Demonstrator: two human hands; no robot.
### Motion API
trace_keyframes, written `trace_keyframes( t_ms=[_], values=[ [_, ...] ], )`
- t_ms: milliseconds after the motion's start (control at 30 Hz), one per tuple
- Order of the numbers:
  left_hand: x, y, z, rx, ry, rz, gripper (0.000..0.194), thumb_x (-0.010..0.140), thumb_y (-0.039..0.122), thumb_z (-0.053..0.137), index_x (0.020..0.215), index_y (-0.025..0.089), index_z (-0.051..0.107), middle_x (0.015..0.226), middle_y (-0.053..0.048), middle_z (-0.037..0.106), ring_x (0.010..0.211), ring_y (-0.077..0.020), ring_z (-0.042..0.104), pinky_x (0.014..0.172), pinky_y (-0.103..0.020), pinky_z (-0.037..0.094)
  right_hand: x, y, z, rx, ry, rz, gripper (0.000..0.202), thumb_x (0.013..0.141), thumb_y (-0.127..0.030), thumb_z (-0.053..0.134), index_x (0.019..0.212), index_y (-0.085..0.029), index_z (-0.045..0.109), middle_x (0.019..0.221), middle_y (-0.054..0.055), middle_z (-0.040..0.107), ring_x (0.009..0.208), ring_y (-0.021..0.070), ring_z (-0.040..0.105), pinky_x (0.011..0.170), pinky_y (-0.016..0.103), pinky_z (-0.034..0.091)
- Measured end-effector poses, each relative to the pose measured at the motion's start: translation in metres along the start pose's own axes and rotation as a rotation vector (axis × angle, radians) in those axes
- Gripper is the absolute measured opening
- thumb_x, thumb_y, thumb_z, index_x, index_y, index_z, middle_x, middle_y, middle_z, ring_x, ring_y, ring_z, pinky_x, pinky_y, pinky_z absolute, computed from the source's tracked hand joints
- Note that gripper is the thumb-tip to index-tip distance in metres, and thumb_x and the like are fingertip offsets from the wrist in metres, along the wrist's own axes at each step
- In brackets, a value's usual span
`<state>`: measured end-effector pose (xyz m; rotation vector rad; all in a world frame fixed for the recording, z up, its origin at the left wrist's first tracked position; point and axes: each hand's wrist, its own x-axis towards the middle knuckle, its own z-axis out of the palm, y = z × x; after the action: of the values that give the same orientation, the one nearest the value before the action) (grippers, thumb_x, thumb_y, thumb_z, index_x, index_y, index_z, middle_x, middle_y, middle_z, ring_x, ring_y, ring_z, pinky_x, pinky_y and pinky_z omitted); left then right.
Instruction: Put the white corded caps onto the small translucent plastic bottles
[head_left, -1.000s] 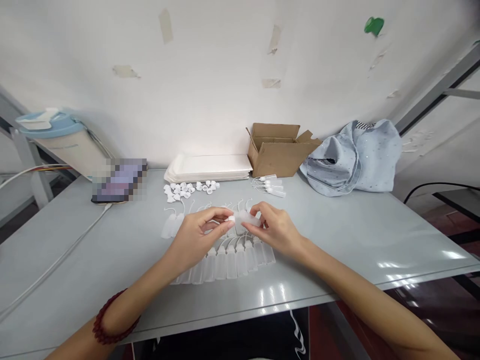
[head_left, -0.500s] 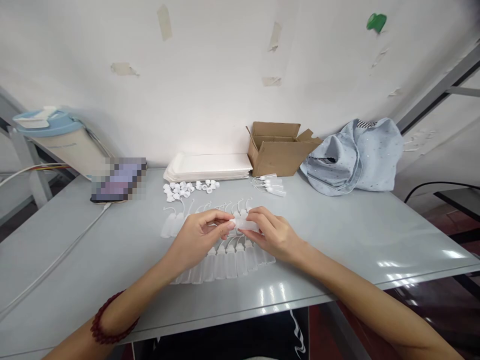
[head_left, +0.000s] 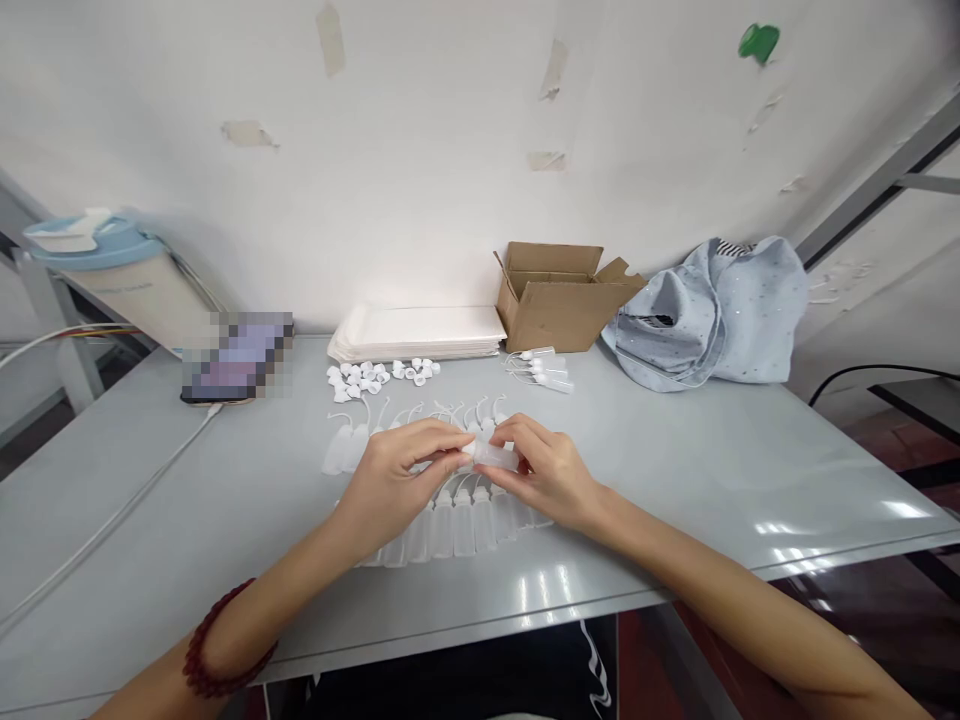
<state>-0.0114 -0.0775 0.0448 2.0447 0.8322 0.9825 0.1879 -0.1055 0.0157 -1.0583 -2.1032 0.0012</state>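
A small translucent bottle [head_left: 495,456] lies nearly level between my two hands above the table. My left hand [head_left: 405,475] pinches its white cap [head_left: 470,448] between thumb and fingers. The body of the bottle is gripped by the thumb and fingers of my right hand [head_left: 547,470]. Beneath and in front of my hands, a row of similar bottles [head_left: 463,525] lies side by side. Behind them is another row [head_left: 345,447] with thin curved tubes, partly hidden by my hands. Several loose white caps [head_left: 364,378] are heaped farther back.
White padded envelopes [head_left: 420,332] are stacked by the wall, beside an open cardboard box [head_left: 559,310]. Some bottles with tubes [head_left: 551,372] lie before the box. A light blue cloth hat [head_left: 705,320] is at right; a phone [head_left: 244,360], its cable and a large cup [head_left: 135,280] are at left.
The fingers of my left hand have closed further around the cap. The bottle has tilted slightly, its right end now lower.
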Motion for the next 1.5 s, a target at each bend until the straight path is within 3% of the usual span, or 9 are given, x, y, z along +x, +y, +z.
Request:
trace_keyframes(
  t_ms=[267, 500, 733, 967, 1167, 1300, 1500],
  values=[
    [0.003, 0.005, -0.003, -0.237, -0.037, -0.312, 0.015, 0.077, 0.033, 0.068, 0.085, 0.023, 0.075, 0.087, -0.002, 0.072, 0.081, -0.0179, 0.066, 0.070, -0.026, 0.057, 0.000, -0.002, 0.001, -0.096, -0.006, -0.015, 0.014, 0.091, -0.031, 0.051, 0.088, -0.017, 0.049, 0.080, 0.003, 0.060, 0.047, 0.0063, 0.046, 0.040, 0.019, 0.034],
    [0.001, 0.009, 0.003, -0.150, 0.030, -0.371, 0.017, 0.076, 0.035, 0.066, 0.079, 0.019, 0.072, 0.069, -0.001, 0.069, 0.059, -0.0147, 0.062, 0.053, -0.024, 0.053, -0.002, -0.005, 0.000, -0.351, -0.019, -0.141, 0.011, 0.092, -0.023, 0.045, 0.084, -0.016, 0.049, 0.077, 0.004, 0.060, 0.049, 0.0086, 0.051, 0.036, 0.021, 0.028],
    [-0.003, 0.007, 0.009, -0.161, 0.091, -0.412, 0.020, 0.077, 0.036, 0.065, 0.082, 0.018, 0.070, 0.062, 0.000, 0.065, 0.059, -0.0152, 0.062, 0.053, -0.025, 0.052, -0.003, -0.012, 0.001, -0.431, -0.007, -0.161, 0.013, 0.089, -0.018, 0.046, 0.077, -0.017, 0.047, 0.072, 0.004, 0.059, 0.046, 0.0086, 0.049, 0.035, 0.022, 0.025],
    [0.000, 0.009, 0.004, -0.258, 0.039, -0.389, 0.018, 0.076, 0.034, 0.067, 0.084, 0.018, 0.071, 0.078, -0.003, 0.070, 0.074, -0.0185, 0.067, 0.065, -0.028, 0.057, -0.002, -0.012, 0.000, -0.099, -0.041, 0.153, 0.016, 0.086, -0.030, 0.053, 0.077, -0.019, 0.045, 0.068, -0.001, 0.058, 0.042, 0.0059, 0.040, 0.041, 0.019, 0.029],
    [0.003, 0.007, 0.000, -0.273, -0.029, -0.322, 0.015, 0.077, 0.031, 0.066, 0.086, 0.021, 0.071, 0.091, -0.003, 0.071, 0.086, -0.0194, 0.066, 0.074, -0.028, 0.057, 0.000, -0.012, -0.003, 0.013, -0.055, 0.222, 0.020, 0.083, -0.033, 0.057, 0.074, -0.019, 0.045, 0.064, -0.003, 0.055, 0.042, 0.0053, 0.036, 0.042, 0.018, 0.029],
    [0.004, 0.007, -0.003, -0.282, -0.038, -0.335, 0.013, 0.075, 0.030, 0.069, 0.084, 0.021, 0.071, 0.088, -0.002, 0.071, 0.083, -0.0183, 0.067, 0.075, -0.027, 0.057, -0.002, -0.010, -0.002, -0.086, -0.032, 0.138, 0.018, 0.086, -0.032, 0.053, 0.077, -0.019, 0.046, 0.068, -0.001, 0.059, 0.042, 0.0055, 0.039, 0.041, 0.019, 0.028],
    [0.005, 0.011, -0.003, -0.253, -0.074, -0.387, 0.014, 0.076, 0.033, 0.067, 0.080, 0.019, 0.068, 0.073, 0.000, 0.068, 0.068, -0.0149, 0.064, 0.063, -0.024, 0.055, -0.003, -0.011, -0.004, -0.426, 0.008, -0.175, 0.017, 0.091, -0.020, 0.046, 0.073, -0.018, 0.047, 0.067, 0.002, 0.059, 0.041, 0.0079, 0.041, 0.038, 0.023, 0.022]
  ],
)
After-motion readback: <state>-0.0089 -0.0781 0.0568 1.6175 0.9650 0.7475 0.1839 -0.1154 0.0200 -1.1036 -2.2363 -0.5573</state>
